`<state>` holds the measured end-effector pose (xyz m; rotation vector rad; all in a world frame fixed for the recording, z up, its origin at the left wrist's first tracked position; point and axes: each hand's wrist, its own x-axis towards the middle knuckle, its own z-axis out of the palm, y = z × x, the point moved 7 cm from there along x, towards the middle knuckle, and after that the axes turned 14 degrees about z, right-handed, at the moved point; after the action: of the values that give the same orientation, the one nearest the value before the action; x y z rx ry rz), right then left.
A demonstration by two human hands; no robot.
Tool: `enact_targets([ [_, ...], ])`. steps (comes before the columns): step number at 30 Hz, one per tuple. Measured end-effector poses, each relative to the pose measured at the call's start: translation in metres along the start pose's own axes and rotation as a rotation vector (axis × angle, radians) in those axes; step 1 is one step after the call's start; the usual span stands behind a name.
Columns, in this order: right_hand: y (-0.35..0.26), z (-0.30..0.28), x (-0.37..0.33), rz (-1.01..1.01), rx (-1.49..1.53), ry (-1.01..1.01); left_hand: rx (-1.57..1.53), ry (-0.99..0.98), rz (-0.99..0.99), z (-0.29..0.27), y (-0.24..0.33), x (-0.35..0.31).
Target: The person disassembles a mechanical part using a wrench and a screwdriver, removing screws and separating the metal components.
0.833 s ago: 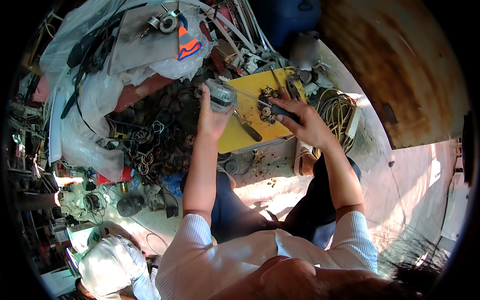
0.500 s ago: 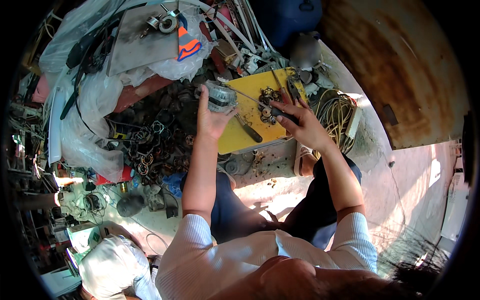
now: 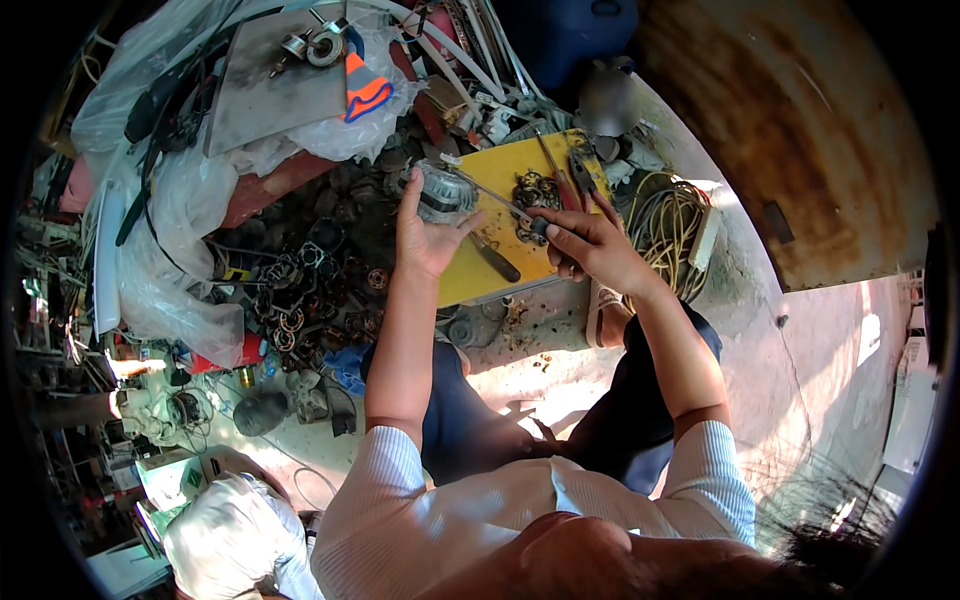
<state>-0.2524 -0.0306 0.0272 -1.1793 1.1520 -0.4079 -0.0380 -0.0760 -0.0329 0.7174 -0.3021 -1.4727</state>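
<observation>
A grey ribbed metal housing (image 3: 447, 193), round like a motor casing, is held by my left hand (image 3: 428, 245) above the left side of a yellow board (image 3: 462, 282). My left thumb points up along its side, and other fingers are hidden behind it. My right hand (image 3: 605, 250) is closed round the dark handle of a screwdriver (image 3: 492, 192). Its long shaft runs up and left, the tip at the top of the housing; contact is hard to tell. A second dark-handled screwdriver (image 3: 497, 262) lies on the board, beside small dark and brassy round parts (image 3: 536, 188).
Pliers (image 3: 581, 175) and a red-handled tool (image 3: 567, 190) lie on the board's far right. Coiled yellowish cable (image 3: 668, 225) sits right of it. Dark metal parts (image 3: 290, 290) crowd the left. A grey panel (image 3: 265, 85) and plastic sheeting (image 3: 175, 260) stand farther left; a rusty sheet (image 3: 790, 130) stands right.
My right hand has curled more tightly round the screwdriver handle, hiding most of it. The housing stays in my left hand. The whole view has shifted slightly.
</observation>
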Motion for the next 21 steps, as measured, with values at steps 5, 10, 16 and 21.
enact_targets([
  [5,0.004,0.004,0.003,0.001,-0.061,0.021,0.05,-0.004,0.009,0.002,0.0,-0.001],
  [10,0.005,0.014,0.004,-0.034,-0.057,0.02,0.061,0.011,0.05,0.005,0.0,0.001],
  [16,0.007,0.028,0.008,-0.109,-0.066,0.06,0.022,0.089,0.12,0.004,0.003,0.003],
  [21,-0.002,0.031,0.003,-0.133,-0.15,0.134,0.015,0.089,0.108,0.003,0.003,0.006],
])
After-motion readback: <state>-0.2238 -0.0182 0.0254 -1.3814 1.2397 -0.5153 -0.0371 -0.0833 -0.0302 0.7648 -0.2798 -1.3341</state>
